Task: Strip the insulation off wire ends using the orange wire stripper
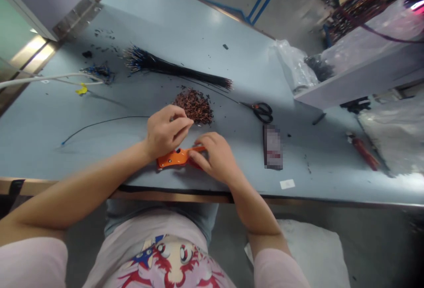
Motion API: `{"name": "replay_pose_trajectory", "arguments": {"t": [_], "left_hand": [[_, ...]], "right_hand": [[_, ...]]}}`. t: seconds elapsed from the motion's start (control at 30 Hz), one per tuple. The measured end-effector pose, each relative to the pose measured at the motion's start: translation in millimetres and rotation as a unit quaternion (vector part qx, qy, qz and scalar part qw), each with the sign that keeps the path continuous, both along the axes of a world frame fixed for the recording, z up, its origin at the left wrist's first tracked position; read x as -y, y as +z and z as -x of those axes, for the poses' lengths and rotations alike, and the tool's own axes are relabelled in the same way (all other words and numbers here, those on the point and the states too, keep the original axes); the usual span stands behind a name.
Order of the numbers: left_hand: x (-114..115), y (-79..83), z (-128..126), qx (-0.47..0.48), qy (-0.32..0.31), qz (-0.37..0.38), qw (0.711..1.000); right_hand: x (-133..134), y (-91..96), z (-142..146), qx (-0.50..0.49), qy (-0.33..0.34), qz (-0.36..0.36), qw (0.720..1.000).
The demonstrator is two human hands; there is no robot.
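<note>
My left hand (167, 130) is closed in a pinch, and a thin black wire (109, 120) runs out of it to the left, ending in a small blue tip on the table. Below that hand is an orange wire stripper (174, 159), whose handles my right hand (214, 155) is closed around. The tool's jaws are partly covered by my left hand. Just behind both hands lies a pile of short copper-coloured and black wire scraps (195, 106). The wire's other end is hidden in my fingers.
A long bundle of black wires (185, 72) lies farther back. Black-handled scissors (263, 112) and a dark flat phone-like object (273, 146) are on the right, with a white label (287, 184) nearby. Several blue-tipped pieces (102, 72) and a white cable (49, 78) are at left.
</note>
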State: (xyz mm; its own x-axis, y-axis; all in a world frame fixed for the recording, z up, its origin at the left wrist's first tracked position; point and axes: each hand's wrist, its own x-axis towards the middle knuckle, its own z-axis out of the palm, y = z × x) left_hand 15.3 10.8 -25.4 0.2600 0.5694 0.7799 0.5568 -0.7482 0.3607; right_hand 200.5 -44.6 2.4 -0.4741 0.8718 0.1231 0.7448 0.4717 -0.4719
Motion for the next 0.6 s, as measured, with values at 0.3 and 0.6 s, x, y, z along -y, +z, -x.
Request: {"name": "replay_pose_trajectory", "arguments": {"t": [0.3,0.6], "left_hand": [[8,-6.5,-3,-0.081,-0.024,-0.037,0.996],[10,-5.0,-7,-0.092,-0.065,-0.052,0.992]], "right_hand": [[1,-9.1,-1,-0.132,-0.098,-0.032,0.986],[-4,-11.3,-8,-0.112,-0.056,-0.088,0.988]]}}
